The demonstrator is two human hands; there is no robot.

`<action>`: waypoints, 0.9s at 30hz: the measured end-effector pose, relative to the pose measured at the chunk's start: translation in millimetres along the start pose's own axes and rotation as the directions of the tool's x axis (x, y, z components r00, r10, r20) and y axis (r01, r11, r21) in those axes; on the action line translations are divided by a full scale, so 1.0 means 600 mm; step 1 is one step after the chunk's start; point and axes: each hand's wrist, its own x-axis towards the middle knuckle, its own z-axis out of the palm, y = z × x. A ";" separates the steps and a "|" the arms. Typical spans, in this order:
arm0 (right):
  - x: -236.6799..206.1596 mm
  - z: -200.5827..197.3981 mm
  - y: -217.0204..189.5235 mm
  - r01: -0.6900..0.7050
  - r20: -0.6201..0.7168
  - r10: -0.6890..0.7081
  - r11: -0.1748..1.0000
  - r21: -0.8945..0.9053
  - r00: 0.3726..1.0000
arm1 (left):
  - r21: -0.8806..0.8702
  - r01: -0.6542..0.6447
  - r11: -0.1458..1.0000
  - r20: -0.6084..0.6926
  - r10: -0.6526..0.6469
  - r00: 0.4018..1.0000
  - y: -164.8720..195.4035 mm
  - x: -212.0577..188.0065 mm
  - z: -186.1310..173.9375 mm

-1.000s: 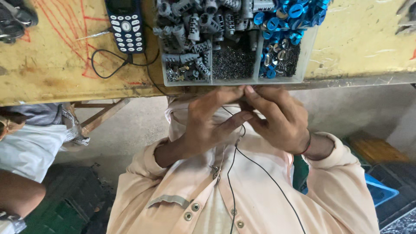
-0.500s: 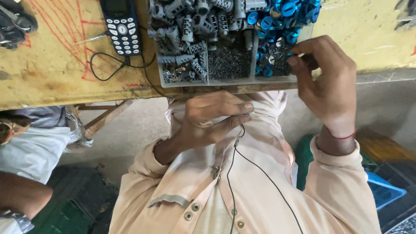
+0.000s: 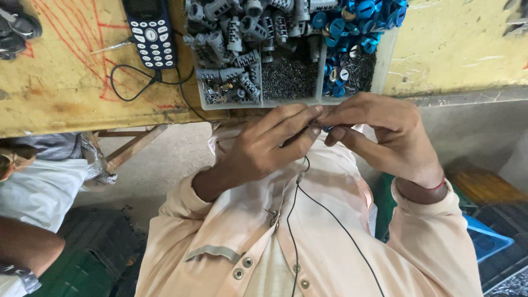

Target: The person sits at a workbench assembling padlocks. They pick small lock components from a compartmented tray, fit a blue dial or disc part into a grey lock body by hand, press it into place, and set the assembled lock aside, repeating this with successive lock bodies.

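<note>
Small blue part (image 3: 328,127), pinched between both sets of fingertips, sits just below the near edge of the parts tray (image 3: 352,100), above the lap of a peach shirt (image 3: 330,220). I watch from the head camera, reading left to right. At far left a co-worker's arm (image 3: 22,247) and white cloth (image 3: 41,187) edge into view, apart from the work. On the yellow bench (image 3: 60,82) lies a dark keypad phone (image 3: 149,33) with a thin black cable (image 3: 132,82) looping off it. Next comes the tray: grey ribbed pieces (image 3: 231,33) heaped in its left bays, fine dark pins (image 3: 289,77) in the middle, blue caps (image 3: 357,14) at right. Below it my left hand (image 3: 264,148) is curled, thumb and forefingers closed on the small part from the left; only a sliver of the part shows, so I cannot tell its full shape. My right hand (image 3: 385,137), a red thread at the wrist, closes on the same part from the right, fingers bent tight. A black earphone wire (image 3: 324,214) hangs from just under the hands down the shirt.

The risk, as I judge it: the part is held off the bench, over the lap, so a slip of either pinch would drop it into clothing or to the floor. The hanging wire lies close enough to snag a finger.
</note>
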 end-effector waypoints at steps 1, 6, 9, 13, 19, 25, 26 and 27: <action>0.001 0.001 -0.001 -0.049 0.000 0.049 0.994 0.094 0.999 | 0.028 -0.028 0.999 0.005 0.028 1.000 -0.001 0.003 -0.001; 0.009 0.009 0.012 -0.222 0.079 0.208 0.909 0.352 0.975 | 0.105 -0.103 0.989 0.014 0.102 0.995 -0.001 0.010 -0.004; 0.010 0.010 0.039 -0.246 0.146 0.204 0.890 0.384 0.968 | 0.144 -0.124 0.982 0.045 0.118 0.992 -0.005 0.012 -0.010; 0.009 0.021 0.069 -0.188 0.206 0.121 0.920 0.345 0.971 | 0.016 -0.112 0.994 0.021 0.112 0.993 -0.007 0.019 -0.012; 0.011 0.055 0.036 -0.195 0.167 0.120 0.791 0.580 0.979 | -0.377 0.208 0.903 -0.124 -0.271 0.954 0.027 0.016 0.009; 0.021 -0.165 0.080 0.046 -0.111 -0.391 0.371 -0.928 0.913 | -0.352 0.252 0.902 -0.101 -0.304 0.947 0.023 0.001 0.004; 0.025 -0.211 0.111 -0.099 -0.212 -0.357 0.309 -0.946 0.910 | -0.359 0.264 0.895 -0.103 -0.319 0.942 0.022 0.000 0.001; 0.027 -0.252 0.144 -0.244 -0.312 -0.318 0.235 -0.941 0.895 | -0.367 0.273 0.889 -0.106 -0.331 0.937 0.021 0.001 -0.001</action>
